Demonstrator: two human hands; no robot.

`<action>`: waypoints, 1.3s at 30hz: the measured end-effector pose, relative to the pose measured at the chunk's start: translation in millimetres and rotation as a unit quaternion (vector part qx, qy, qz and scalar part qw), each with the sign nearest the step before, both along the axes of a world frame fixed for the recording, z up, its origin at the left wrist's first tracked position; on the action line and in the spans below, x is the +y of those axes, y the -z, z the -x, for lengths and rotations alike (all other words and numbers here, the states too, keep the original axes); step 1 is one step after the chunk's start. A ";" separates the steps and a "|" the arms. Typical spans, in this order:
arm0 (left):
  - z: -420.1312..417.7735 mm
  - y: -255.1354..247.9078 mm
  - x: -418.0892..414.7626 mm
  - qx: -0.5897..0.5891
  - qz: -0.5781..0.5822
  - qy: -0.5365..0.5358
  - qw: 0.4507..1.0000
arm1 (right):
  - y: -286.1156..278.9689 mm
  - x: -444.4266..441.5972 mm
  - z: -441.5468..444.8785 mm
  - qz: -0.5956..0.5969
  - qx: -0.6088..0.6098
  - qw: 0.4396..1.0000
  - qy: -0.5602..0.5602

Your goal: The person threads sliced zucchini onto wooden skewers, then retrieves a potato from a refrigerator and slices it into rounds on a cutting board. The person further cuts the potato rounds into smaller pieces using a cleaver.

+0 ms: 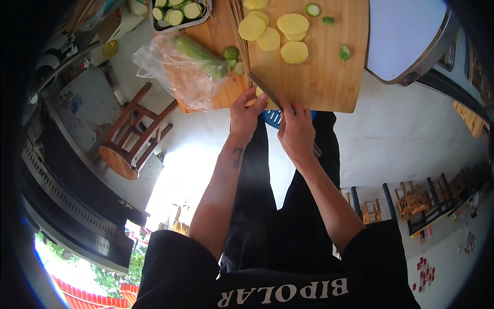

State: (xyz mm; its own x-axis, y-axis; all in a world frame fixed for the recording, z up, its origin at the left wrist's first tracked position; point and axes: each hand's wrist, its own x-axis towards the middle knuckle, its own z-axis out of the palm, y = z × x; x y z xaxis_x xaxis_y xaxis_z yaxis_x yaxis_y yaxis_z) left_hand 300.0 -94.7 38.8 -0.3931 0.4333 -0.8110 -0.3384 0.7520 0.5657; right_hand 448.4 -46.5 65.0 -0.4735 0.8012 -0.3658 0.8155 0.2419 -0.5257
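Note:
My right hand (297, 125) grips a knife (266, 89), its blade slanting up and left over the near edge of a wooden cutting board (328, 85). Beside the blade, my left hand (246, 114) holds a pale yellow piece (259, 92), apparently potato, between thumb and fingers; the blade partly hides it. Further up the board lie several yellow potato slices (294, 52), some overlapping. Small green zucchini offcuts (344, 53) are scattered to their right. A bundle of thin wooden skewers (240, 27) runs along the board's left side.
Left of the board, a clear plastic bag (189, 85) covers a zucchini (200, 56), with cut zucchini ends (230, 53) beside it. A metal tray (181, 26) holds zucchini slices. A wooden stool (131, 135) is at left; a white-topped surface (403, 34) adjoins the board's right.

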 end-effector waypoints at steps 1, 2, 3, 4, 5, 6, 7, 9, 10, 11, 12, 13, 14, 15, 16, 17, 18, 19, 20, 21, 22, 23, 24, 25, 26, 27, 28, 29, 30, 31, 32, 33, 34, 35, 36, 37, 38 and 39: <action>-1.5 5.9 -5.0 -0.012 -0.001 -0.024 1.000 | -0.5 1.0 -0.3 -0.007 0.001 1.000 -0.005; -4.1 11.9 -9.4 -0.023 -0.001 -0.049 0.999 | -1.7 2.2 -1.6 0.002 0.005 1.000 -0.003; -5.6 11.9 -7.4 -0.036 -0.002 -0.073 0.997 | -5.5 5.6 -2.8 0.010 0.008 1.000 -0.001; -6.3 11.1 -6.3 -0.026 -0.003 -0.066 0.997 | -9.5 8.3 -3.4 0.018 0.012 1.000 0.000; -6.7 9.8 -5.7 -0.016 -0.004 -0.059 0.998 | -14.0 10.1 -3.4 0.015 0.012 1.000 0.003; -7.3 8.0 -5.9 -0.007 -0.004 -0.052 0.999 | -20.8 11.7 -3.7 0.013 0.012 1.000 0.006; -6.9 7.1 -6.9 -0.003 -0.005 -0.046 0.999 | -27.7 12.3 -4.2 0.010 0.012 1.000 0.009; -5.2 5.3 -7.6 0.005 -0.009 -0.035 0.999 | -43.2 11.3 -6.6 0.017 -0.005 1.000 -0.002; -4.9 5.0 -7.2 0.007 -0.001 -0.030 1.000 | -49.2 9.4 -8.4 0.019 -0.014 1.000 -0.008; -4.7 4.8 -6.8 0.008 0.006 -0.026 1.000 | -53.3 6.4 -10.0 0.019 -0.013 1.000 -0.004; -4.4 4.3 -5.7 0.010 0.014 -0.021 1.000 | -57.3 4.0 -10.6 0.019 -0.011 1.000 0.001; -4.2 3.2 -5.2 0.029 0.015 -0.003 0.999 | -60.8 2.3 -10.6 0.018 -0.010 1.000 0.005; -4.4 1.7 -5.3 0.049 0.017 0.014 0.999 | -63.8 1.8 -10.5 0.020 -0.017 1.000 0.005; -4.6 0.9 -6.2 0.069 0.019 0.032 0.997 | -63.4 1.0 -10.9 0.020 -0.014 1.000 0.008; -5.1 0.9 -6.2 0.057 0.003 0.011 0.998 | -62.1 -0.5 -11.5 0.020 -0.011 1.000 0.011; -5.8 1.0 -6.2 0.046 -0.013 -0.010 0.999 | -61.5 -1.2 -11.9 0.020 -0.009 1.000 0.014; -6.4 2.6 -8.0 0.035 -0.030 -0.032 0.998 | -61.0 -0.8 -11.6 0.017 -0.007 1.000 0.011; -6.8 4.6 -9.2 0.029 -0.038 -0.042 0.998 | -60.3 0.2 -11.3 0.015 -0.006 1.000 0.008; -7.2 7.1 -10.0 0.022 -0.047 -0.053 0.997 | -59.9 1.1 -10.8 0.012 -0.005 1.000 0.005; -7.5 7.3 -8.7 0.015 -0.057 -0.063 0.996 | -59.5 2.0 -10.6 0.013 -0.006 1.000 0.004; -7.1 7.0 -8.0 0.014 -0.046 -0.056 0.997 | -59.4 2.9 -10.3 0.014 -0.007 1.000 0.003; -6.1 6.6 -7.5 0.013 -0.035 -0.049 0.998 | -58.9 3.2 -10.2 0.015 -0.009 1.000 0.001; -5.7 6.0 -7.2 0.012 -0.025 -0.042 0.999 | -58.2 3.0 -10.4 0.017 -0.004 1.000 0.004; -5.9 5.4 -6.8 0.009 -0.027 -0.043 0.999 | -57.0 2.2 -10.6 0.018 0.000 1.000 0.007; -6.0 4.7 -6.4 0.006 -0.029 -0.044 0.999 | -56.1 1.9 -10.8 0.019 0.004 1.000 0.009; -5.9 5.4 -8.2 0.004 -0.030 -0.044 0.999 | -55.4 2.0 -10.4 0.023 0.001 1.000 0.008; -6.7 7.0 -8.9 0.000 -0.043 -0.056 0.997 | -54.7 2.3 -10.0 0.026 -0.003 1.000 0.006; -8.0 9.4 -8.7 -0.003 -0.055 -0.069 0.996 | -53.7 2.6 -9.4 0.030 -0.007 1.000 0.005; -8.4 9.9 -7.3 -0.008 -0.068 -0.080 0.994 | -51.7 2.4 -8.7 0.034 -0.006 0.999 0.006; -7.6 9.6 -6.9 -0.009 -0.061 -0.072 0.995 | -48.8 1.4 -7.8 0.039 -0.006 0.999 0.007; -6.4 9.2 -6.7 -0.009 -0.055 -0.065 0.996 | -46.0 0.6 -6.6 0.044 -0.006 0.999 0.008; -5.5 9.5 -7.0 -0.010 -0.048 -0.057 0.997 | -43.3 -0.1 -4.9 0.043 -0.009 0.999 0.010; -4.9 9.7 -7.3 -0.014 -0.047 -0.061 0.997 | -40.4 -1.1 -2.6 0.043 -0.012 0.999 0.012; -4.4 9.9 -7.6 -0.019 -0.047 -0.066 0.997 | -37.4 -1.9 -0.4 0.043 -0.016 0.999 0.014; -3.9 10.5 -8.5 -0.024 -0.046 -0.070 0.996 | -33.9 -2.3 1.8 0.040 -0.020 0.999 0.015; -3.1 10.9 -9.7 -0.019 -0.037 -0.062 0.997 | -30.3 -2.4 4.0 0.036 -0.024 0.999 0.016; -2.0 11.1 -11.1 -0.014 -0.027 -0.054 0.998 | -27.2 -3.0 6.1 0.033 -0.028 0.999 0.016; -0.6 11.6 -11.9 -0.008 -0.019 -0.046 0.999 | -25.0 -4.2 9.3 0.040 -0.037 0.998 0.022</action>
State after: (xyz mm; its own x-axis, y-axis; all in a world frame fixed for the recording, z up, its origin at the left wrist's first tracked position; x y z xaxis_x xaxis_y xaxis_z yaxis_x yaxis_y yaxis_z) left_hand 300.6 -106.7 27.2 -0.4194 0.4260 -0.8017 -0.4149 0.6955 0.5866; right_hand 439.1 -50.7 90.0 -0.4081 0.7879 -0.4612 0.8613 0.1648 -0.4805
